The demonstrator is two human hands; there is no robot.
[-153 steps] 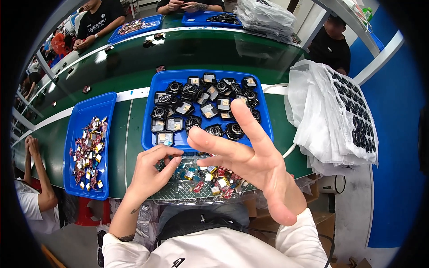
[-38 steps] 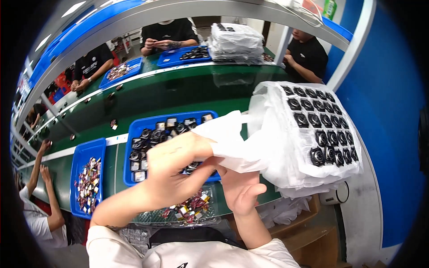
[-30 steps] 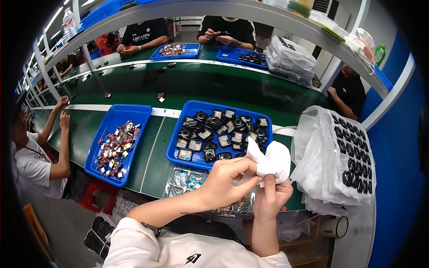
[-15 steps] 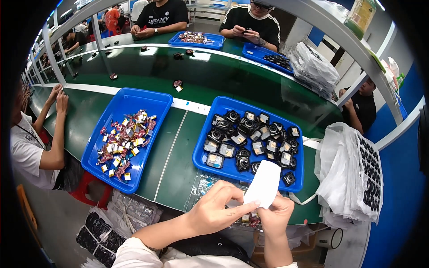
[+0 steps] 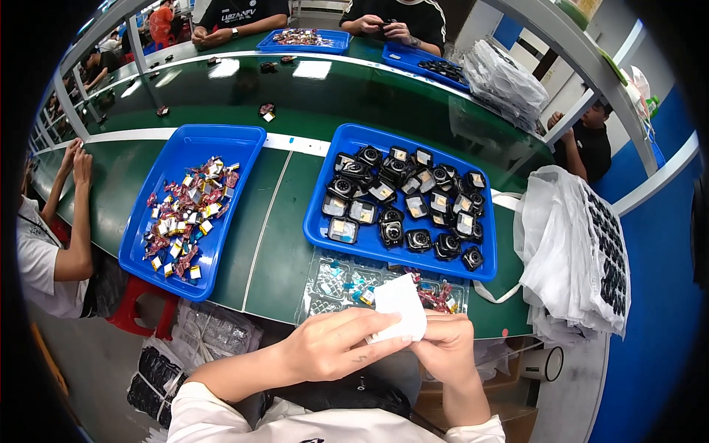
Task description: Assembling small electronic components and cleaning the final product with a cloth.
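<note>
Both my hands are in front of my body at the table's near edge, pinching a small white sheet (image 5: 401,304) between them. My left hand (image 5: 332,343) is closed on its lower left part, fingertips pressed flat along it. My right hand (image 5: 445,341) grips the lower right corner. Whether anything else lies under the fingers is hidden. Just beyond the sheet, a clear plastic tray (image 5: 330,279) holds small circuit parts with red, blue and white bits. Past it sits a blue bin (image 5: 317,235) filled with several black watch-like housings (image 5: 418,239).
Left of centre, another blue bin (image 5: 131,255) holds small battery-and-circuit pieces (image 5: 177,229). Stacked sheets of white wrapping with black parts (image 5: 569,251) stand at right. A dark green conveyor (image 5: 214,103) runs beyond, with co-workers across it and one person (image 5: 70,244) at left.
My hands and the white sheet have come closer to my body and slightly left. My left fingers now lie flatter against the sheet. The whole view has shifted.
</note>
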